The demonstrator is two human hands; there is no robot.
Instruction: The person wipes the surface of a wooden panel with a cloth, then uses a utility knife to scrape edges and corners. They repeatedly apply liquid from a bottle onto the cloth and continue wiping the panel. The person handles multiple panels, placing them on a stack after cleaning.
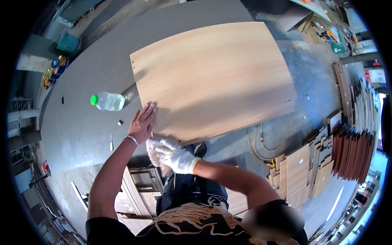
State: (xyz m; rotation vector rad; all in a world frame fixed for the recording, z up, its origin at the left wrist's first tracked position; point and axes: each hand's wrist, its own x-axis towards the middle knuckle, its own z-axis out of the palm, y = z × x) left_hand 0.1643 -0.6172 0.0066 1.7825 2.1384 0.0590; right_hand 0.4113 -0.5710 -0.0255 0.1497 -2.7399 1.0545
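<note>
A light wood-grain panel lies across the grey tabletop, with small dark holes near its corners. My bare left hand, a bracelet at its wrist, rests on the panel's left edge with fingers stretched out. At the panel's near left corner is my right hand in a white knit glove. Its fingers are closed on a pale, crumpled rag, which hangs by the panel's near edge. The glove hides part of the rag.
On the tabletop left of the panel are a clear bottle with a green cap, a small dark piece and a thin knife-like tool. A yellowish hose coils on the floor at right, near stacked boards.
</note>
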